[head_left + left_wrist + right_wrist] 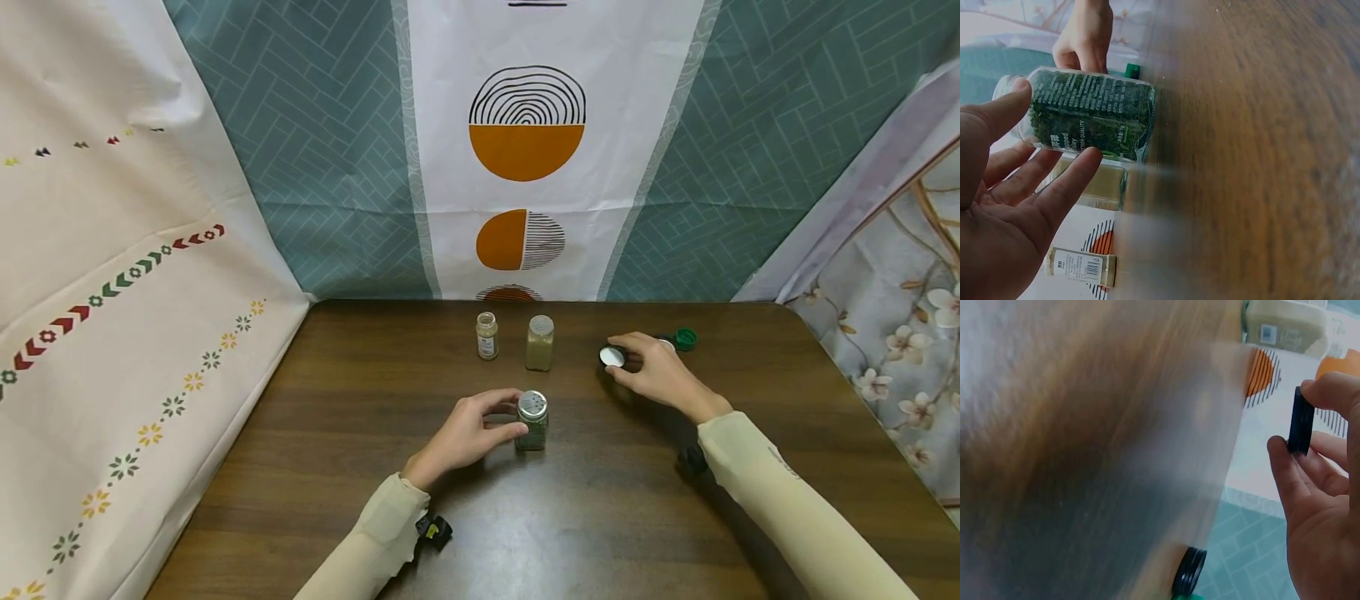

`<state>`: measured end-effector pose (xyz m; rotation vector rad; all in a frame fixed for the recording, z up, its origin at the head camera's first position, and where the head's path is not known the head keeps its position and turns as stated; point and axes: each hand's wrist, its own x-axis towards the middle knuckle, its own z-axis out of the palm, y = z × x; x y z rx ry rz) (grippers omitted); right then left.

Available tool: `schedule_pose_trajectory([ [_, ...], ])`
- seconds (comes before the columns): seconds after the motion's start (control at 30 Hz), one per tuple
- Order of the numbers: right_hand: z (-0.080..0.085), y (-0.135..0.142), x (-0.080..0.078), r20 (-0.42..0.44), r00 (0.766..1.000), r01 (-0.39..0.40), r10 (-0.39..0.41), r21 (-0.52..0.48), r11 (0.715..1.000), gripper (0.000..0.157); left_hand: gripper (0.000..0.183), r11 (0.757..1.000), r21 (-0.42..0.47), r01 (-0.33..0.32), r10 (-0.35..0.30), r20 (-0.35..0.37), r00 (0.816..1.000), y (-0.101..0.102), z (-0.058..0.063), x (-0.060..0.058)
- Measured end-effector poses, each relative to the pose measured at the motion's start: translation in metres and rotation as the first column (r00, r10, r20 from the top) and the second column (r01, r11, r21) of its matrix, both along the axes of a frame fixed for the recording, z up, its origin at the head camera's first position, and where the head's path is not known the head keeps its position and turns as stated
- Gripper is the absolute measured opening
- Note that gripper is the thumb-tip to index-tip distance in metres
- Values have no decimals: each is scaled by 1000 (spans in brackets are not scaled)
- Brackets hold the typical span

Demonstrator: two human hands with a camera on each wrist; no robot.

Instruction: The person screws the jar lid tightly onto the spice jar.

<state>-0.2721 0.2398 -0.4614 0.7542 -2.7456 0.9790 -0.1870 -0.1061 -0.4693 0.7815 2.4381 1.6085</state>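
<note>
The biggest thing is the brown desk (600,517), which carries the jars. Two hands reach over it: the left hand (468,433) nearer, the right hand (648,371) farther off to the right. The green-flake jar (535,435) is upright near the middle, with the left thumb and fingers curled around its side, probably so it won't tip. Behind it, the powder jar (539,348) stands on the far side, with the small bottle (487,340) to its left, maybe there to leave room. The right thumb and fingers pinch a black lid (612,357) by its rim, perhaps to keep its white inside clean. Far right, the other lid (1189,573) lies near the green cap (686,339), likely so neither gets lost.
</note>
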Motion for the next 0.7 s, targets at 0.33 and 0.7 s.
schedule_pose_trajectory([
  [0.33,3,-7,18,-55,998,-35,34,-17,999,47,47,1000,-9,-1,1,2,1000,-1,1,-1],
  [0.7,1,-11,32,-133,989,-63,60,-15,998,46,49,1000,-15,0,0,2,1000,0,0,0],
])
